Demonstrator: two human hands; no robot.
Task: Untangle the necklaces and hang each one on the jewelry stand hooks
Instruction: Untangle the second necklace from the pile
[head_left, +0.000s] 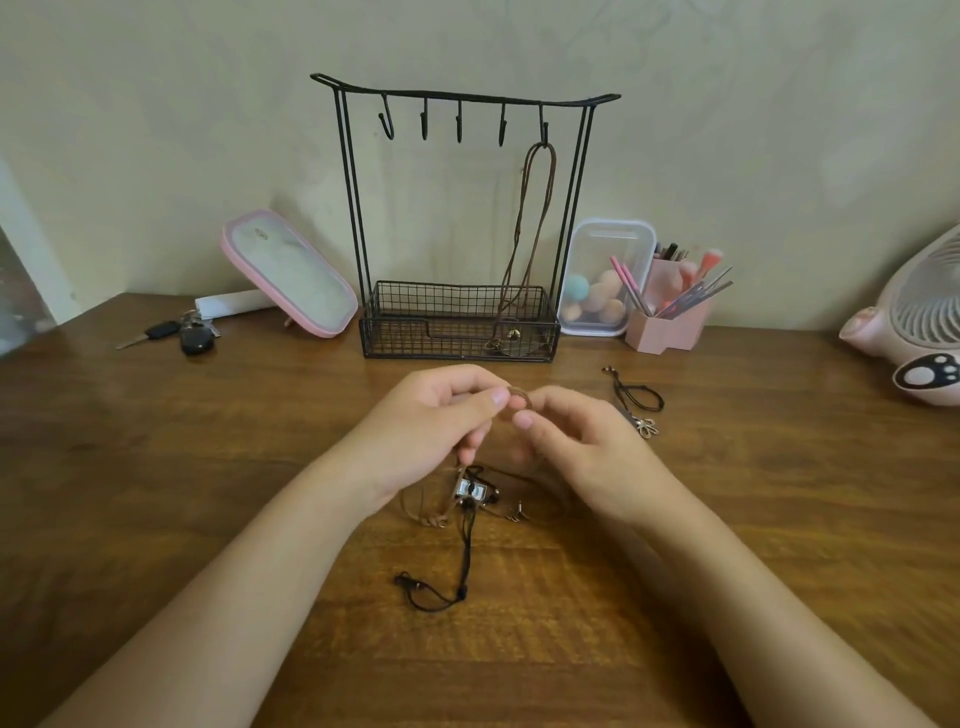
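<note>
Looking through the head camera, I have my left hand (441, 415) and right hand (576, 447) meeting just over the counter (208, 467), in front of the jewelry stand (358, 208). Both pinch the same small brown cord loop (521, 397), thumb and forefinger curled on it from either side. Below them the tangle (447, 506) of brown and black cords lies on the counter around a small rectangular pendant (470, 489), with a black cord tail (436, 592) trailing toward me. One brown necklace (530, 218) hangs from the stand's rightmost hook (543, 130), its lower end down in the wire basket (415, 312). A dark necklace (639, 405) with a flower pendant lies apart, right of my right hand.
</note>
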